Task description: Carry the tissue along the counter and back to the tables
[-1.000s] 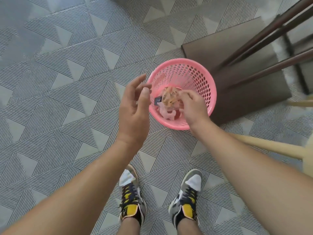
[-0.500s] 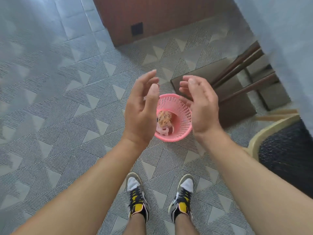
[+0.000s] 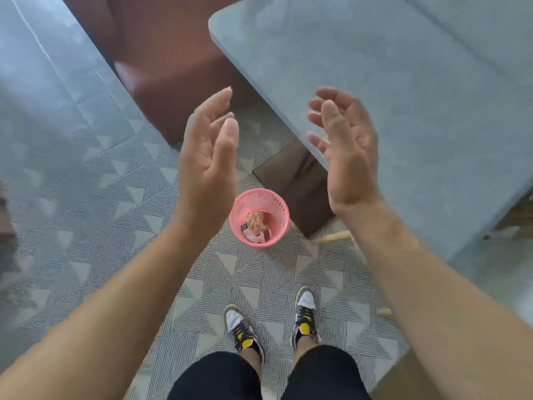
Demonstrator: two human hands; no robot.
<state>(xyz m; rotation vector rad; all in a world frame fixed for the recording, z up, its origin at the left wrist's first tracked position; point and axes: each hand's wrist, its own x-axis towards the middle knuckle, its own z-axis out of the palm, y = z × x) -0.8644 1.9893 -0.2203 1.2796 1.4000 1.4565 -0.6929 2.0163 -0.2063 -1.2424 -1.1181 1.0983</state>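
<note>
Basket [image 3: 259, 217], pink and perforated, stands upright on the patterned floor [image 3: 86, 215] at about the frame's centre, just past the person's shoes [image 3: 305, 316]. Inside it lies a small heap of scraps [image 3: 255, 226]: a tan, speckled crumpled piece on top and pale pink bits below it, though the view is too soft to say what they are made of.

Both hands are raised well above the basket and hold nothing. Left hand [image 3: 206, 157] sits at ten o'clock from the basket, palm turned inward, fingers nearly straight and loosely together, thumb up. Right hand [image 3: 347, 157] sits at two o'clock, palm facing the left one, fingers spread and gently bent. They are apart from each other with a gap between them, and the basket shows through that gap lower down. With palms facing and fingers slack like this, they look released rather than reaching.

At twelve to three o'clock a grey tabletop [image 3: 403, 96] fills the upper right, its corner coming near the right hand's fingertips. A brown mat [image 3: 297, 183] lies under that corner, touching or just beside the basket at one o'clock. A reddish-brown cabinet [image 3: 167, 62] stands at eleven o'clock.
</note>
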